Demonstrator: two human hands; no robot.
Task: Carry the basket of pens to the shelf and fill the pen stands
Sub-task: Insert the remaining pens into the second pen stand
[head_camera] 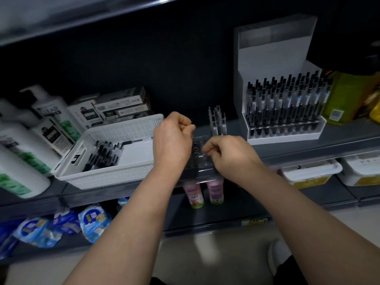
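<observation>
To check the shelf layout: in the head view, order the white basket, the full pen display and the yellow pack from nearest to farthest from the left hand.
1. white basket, just left of the left hand.
2. full pen display, to the right.
3. yellow pack, far right.

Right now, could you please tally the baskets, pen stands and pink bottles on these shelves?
White basket: 1
Pen stands: 2, the clear pen stand and the white pen stand
Pink bottles plainly in view: 2
Total: 5

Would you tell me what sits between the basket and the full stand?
Head view: clear stand with a few pens, left hand and right hand at it.
</observation>
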